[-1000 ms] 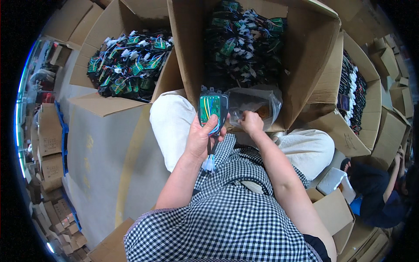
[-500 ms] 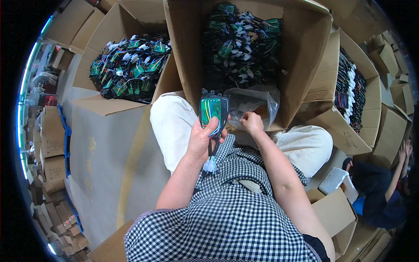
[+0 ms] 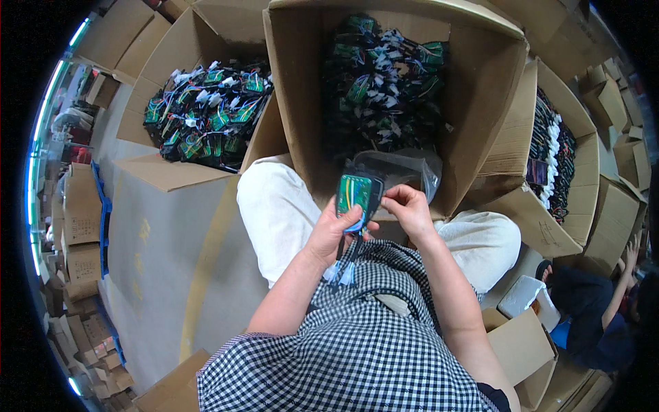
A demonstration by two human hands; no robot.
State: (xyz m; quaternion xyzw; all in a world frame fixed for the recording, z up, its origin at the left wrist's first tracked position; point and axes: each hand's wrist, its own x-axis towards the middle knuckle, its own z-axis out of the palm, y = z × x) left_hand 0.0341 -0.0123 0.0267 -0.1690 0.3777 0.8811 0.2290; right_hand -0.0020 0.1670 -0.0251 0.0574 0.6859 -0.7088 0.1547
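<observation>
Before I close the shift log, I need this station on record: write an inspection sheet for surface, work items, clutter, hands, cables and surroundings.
Surface: grey floor with a yellow line; the work is held above the lap.
Work items: green board against a black case.
Clutter: clear bag in the middle carton; piled boards in the left carton.
Hands: left hand grips the board; right hand pinches at the case's right edge, hold unclear.
Cables: leads hang below the board, ending in white plugs.
Surroundings: blue pallet at left; seated co-worker and white box at right.
</observation>
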